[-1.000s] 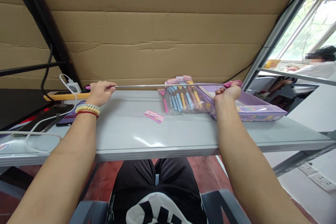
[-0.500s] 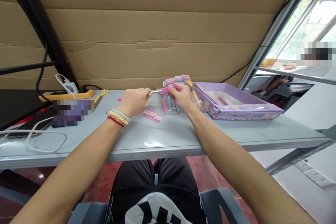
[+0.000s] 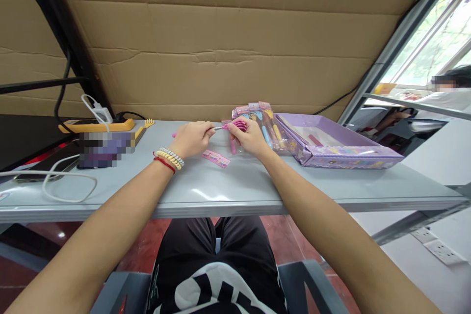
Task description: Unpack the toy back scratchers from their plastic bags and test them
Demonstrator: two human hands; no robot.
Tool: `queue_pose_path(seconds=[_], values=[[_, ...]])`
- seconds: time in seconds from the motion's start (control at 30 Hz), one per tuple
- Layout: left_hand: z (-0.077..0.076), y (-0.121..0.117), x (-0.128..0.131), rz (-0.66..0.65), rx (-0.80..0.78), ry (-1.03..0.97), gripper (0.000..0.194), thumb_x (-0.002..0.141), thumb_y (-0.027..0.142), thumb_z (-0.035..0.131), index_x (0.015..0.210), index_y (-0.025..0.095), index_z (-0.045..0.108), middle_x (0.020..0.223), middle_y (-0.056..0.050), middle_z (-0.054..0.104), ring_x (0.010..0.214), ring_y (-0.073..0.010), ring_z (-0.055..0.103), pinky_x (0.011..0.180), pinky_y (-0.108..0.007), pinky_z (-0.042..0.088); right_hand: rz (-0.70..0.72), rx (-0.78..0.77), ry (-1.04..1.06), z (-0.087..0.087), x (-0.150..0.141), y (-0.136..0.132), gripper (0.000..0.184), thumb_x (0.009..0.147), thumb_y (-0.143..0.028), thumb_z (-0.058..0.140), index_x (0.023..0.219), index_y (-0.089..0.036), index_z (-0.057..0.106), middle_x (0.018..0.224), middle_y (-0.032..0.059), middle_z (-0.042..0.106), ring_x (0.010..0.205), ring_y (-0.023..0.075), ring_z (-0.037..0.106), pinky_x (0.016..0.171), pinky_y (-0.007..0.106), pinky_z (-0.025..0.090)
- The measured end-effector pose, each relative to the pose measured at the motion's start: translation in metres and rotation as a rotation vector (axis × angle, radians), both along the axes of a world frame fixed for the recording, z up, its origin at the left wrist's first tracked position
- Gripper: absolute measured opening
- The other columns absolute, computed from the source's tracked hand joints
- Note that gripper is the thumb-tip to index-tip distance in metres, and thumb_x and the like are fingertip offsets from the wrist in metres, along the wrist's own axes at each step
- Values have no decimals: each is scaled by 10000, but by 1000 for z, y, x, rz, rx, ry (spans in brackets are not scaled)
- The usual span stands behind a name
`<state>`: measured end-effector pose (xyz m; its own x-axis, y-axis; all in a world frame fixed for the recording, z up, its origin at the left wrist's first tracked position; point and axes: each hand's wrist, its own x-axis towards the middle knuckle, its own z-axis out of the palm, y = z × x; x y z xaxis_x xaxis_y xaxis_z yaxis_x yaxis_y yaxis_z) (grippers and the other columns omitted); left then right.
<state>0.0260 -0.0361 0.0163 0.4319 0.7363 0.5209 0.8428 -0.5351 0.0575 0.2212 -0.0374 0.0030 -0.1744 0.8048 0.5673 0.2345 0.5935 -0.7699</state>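
Note:
Both hands hold a pink back scratcher (image 3: 240, 125) with a metal rod, level above the table. My left hand (image 3: 194, 138) is closed around its handle side, and a pink end pokes out to the left. My right hand (image 3: 250, 138) pinches it by the pink claw-shaped head. A short stretch of metal rod (image 3: 218, 128) shows between my fingertips. Below the hands lies a small pink printed card (image 3: 216, 158). Just behind my right hand are several back scratchers in clear wrappers (image 3: 273, 130), with blue and yellow ones among them.
An open purple box (image 3: 349, 157) stands to the right. At left are a yellow back scratcher (image 3: 148, 123), a blurred-out phone-like item (image 3: 105, 149), a yellow-edged power strip (image 3: 121, 125) and a white cable (image 3: 96, 184). Cardboard (image 3: 228, 34) closes the back. Another person (image 3: 451, 91) sits far right.
My hands have come closer together, and less of the metal rod shows between them. The pink head has turned in my right fingers. The view has shifted slightly.

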Motion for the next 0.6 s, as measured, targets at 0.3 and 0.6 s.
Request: queue_pose_path(seconds=[0.3,0.6], values=[[0,1,-2,-101,-51,-84,339,911,415,410,1095,227,624,885,-39,713,810,-197,639,655,-288,392,-176,140,-104,2,6,-4,363,808,-552,586,739,-197,618,546,-18,562,509,105,491,522,237,364],[-6,1,4,-135,-48,-50,339,940,398,366,1050,223,635,893,-50,704,820,-193,630,681,-288,396,31,-16,65,4,5,-3,424,710,-600,662,711,-179,616,577,-4,603,396,68,441,391,222,325]])
